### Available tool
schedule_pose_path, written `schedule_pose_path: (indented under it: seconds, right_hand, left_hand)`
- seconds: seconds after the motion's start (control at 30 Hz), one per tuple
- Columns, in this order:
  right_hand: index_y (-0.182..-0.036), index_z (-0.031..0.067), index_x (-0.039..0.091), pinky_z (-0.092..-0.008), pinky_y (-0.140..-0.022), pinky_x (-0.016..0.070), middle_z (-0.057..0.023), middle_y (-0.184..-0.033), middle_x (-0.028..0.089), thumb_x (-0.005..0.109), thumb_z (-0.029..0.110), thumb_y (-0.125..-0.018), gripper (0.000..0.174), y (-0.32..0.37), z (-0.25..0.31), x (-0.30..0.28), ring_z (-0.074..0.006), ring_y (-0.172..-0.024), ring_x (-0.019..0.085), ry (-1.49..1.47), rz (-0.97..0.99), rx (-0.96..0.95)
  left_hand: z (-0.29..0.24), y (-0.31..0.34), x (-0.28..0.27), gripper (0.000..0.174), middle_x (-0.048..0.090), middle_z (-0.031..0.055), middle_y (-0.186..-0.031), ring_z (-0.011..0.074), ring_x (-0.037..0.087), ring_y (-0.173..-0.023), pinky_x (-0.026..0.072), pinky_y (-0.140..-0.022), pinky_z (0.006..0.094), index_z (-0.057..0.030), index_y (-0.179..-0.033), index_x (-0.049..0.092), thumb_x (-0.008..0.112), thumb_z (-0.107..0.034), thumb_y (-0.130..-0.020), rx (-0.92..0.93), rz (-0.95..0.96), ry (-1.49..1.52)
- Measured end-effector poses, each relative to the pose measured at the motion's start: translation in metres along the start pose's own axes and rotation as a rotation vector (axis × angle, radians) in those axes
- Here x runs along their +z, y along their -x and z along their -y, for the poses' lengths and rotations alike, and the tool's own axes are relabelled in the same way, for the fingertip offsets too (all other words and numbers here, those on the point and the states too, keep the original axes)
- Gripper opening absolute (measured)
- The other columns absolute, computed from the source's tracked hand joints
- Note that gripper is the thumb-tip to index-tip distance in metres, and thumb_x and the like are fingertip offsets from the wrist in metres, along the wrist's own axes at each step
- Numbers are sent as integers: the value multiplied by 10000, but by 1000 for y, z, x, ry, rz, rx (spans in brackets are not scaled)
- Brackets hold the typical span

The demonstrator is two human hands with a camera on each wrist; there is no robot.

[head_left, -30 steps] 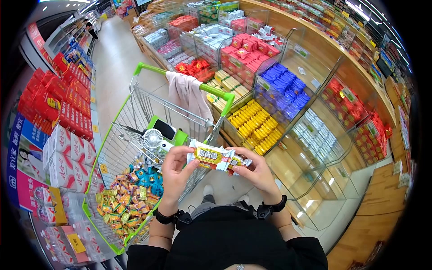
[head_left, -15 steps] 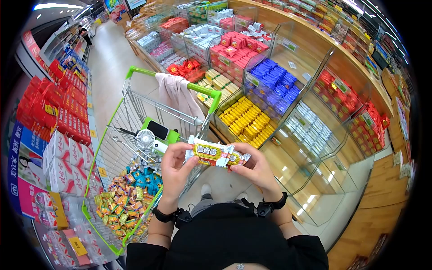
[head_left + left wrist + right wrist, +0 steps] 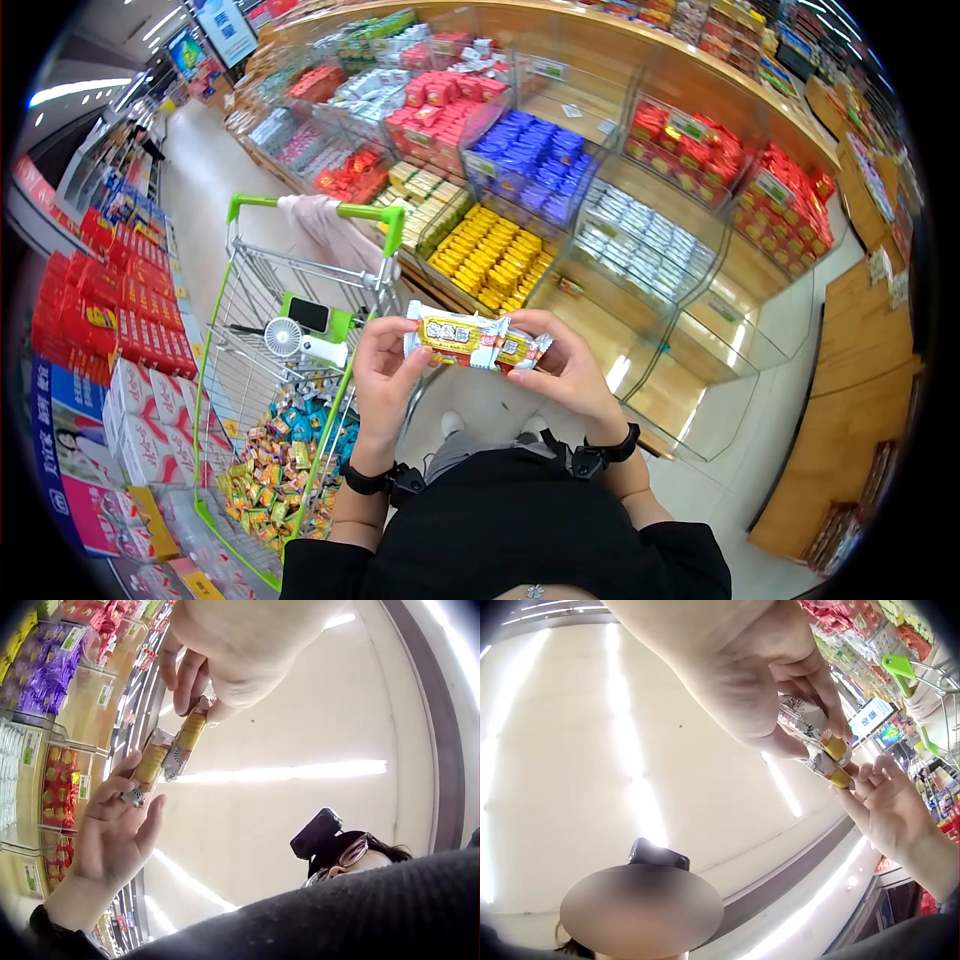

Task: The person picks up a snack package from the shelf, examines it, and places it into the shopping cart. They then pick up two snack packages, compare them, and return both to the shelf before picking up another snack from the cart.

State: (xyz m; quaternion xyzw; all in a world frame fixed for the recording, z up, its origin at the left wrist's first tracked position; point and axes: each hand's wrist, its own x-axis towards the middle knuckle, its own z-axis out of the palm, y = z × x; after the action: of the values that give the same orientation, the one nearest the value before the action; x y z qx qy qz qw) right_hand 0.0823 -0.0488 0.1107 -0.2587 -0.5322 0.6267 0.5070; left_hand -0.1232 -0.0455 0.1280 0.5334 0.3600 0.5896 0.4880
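In front of the body, two wrapped snack bars in white, yellow and red packaging overlap end to end. My left hand (image 3: 385,372) pinches the left snack bar (image 3: 448,335) between thumb and fingers. Its printed face is turned up toward the head camera. The right snack bar (image 3: 522,350) is gripped by my right hand (image 3: 572,368), its inner end tucked behind the left one. From the left wrist, both bars (image 3: 189,736) show side by side. The right wrist view has my right hand (image 3: 780,682) covering part of its bar.
A green-trimmed shopping cart (image 3: 240,202) stands at the left, holding many wrapped candies (image 3: 275,475). A phone (image 3: 306,314) and a small white fan (image 3: 284,338) lie near its handle, where a pale cloth (image 3: 330,235) hangs. Clear bins with yellow packets (image 3: 490,258) and blue packets (image 3: 530,165) stand ahead.
The head view has turned right, so the cart and bins have slid left in it. Both hands keep hold of the bars, whose printed faces have tipped slightly more toward the head camera.
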Motion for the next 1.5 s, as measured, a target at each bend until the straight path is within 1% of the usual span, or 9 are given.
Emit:
schedule_pose_path:
  seconds: [0.33,0.43,0.53,0.57,0.77,1.0,1.17,1.27,1.5]
  right_hand:
    - [-1201,55,407,-279,-884,392,-58,-1143,466,639,56,-721,533,66,23,-38,-121,-1009,482,40,-218,7]
    - [-1214,62,399,-280,-879,398,-73,-1135,474,644,61,-720,551,84,26,-47,-129,-1001,489,89,-321,-5]
    - [-1219,65,397,-282,-878,401,-89,-1138,473,649,74,-721,558,96,28,-50,-138,-1001,493,29,-413,-53]
    - [-1219,63,396,-283,-875,403,-91,-1141,472,651,80,-723,557,99,30,-50,-140,-1004,492,31,-448,-63]
    - [-1212,53,400,-270,-851,415,-93,-1132,477,647,91,-733,540,113,31,-52,-136,-996,493,106,-593,-94]
    - [-1177,36,426,-249,-819,415,-84,-1071,506,643,77,-728,501,115,34,-60,-122,-965,497,294,-765,-92]
    - [-1172,37,427,-269,-847,414,-101,-1095,511,650,69,-712,512,95,46,-67,-158,-1008,502,493,-806,-125]
    - [-1169,39,425,-287,-866,414,-114,-1110,513,657,66,-700,525,82,48,-70,-180,-1040,500,524,-816,-109]
    - [-1162,47,420,-272,-869,404,-94,-1114,493,674,22,-675,550,50,50,-85,-155,-1055,475,546,-789,-25]
  left_hand:
    - [18,-6,78,275,554,59,-932,124,533,-868,419,-775,255,-18,-975,508,611,26,-724,-21,287,-64]
    - [21,-10,100,254,580,73,-884,148,547,-804,433,-712,266,-33,-929,560,656,-29,-695,163,368,-478]
    - [21,-17,122,267,575,91,-877,183,553,-777,438,-690,273,-34,-923,556,671,-50,-683,317,543,-542]
    - [23,-19,128,277,566,100,-854,214,549,-751,435,-670,283,-34,-911,551,683,-64,-669,338,574,-519]
    - [32,-25,150,283,547,100,-833,230,535,-739,424,-638,300,-34,-901,539,683,-54,-658,408,704,-466]
    - [58,-43,165,305,538,99,-868,215,529,-783,418,-678,290,-41,-938,525,673,-48,-672,411,850,-355]
    - [67,-65,173,463,511,87,-973,175,510,-872,423,-745,285,-49,-1107,450,657,-45,-693,156,835,-85]
    - [68,-83,172,466,480,84,-1069,180,473,-988,394,-821,299,-25,-1123,452,638,-35,-696,63,929,-110]
    - [83,-118,167,483,473,82,-1110,177,457,-1035,357,-905,299,-20,-1137,473,648,-42,-688,-31,1030,-134]
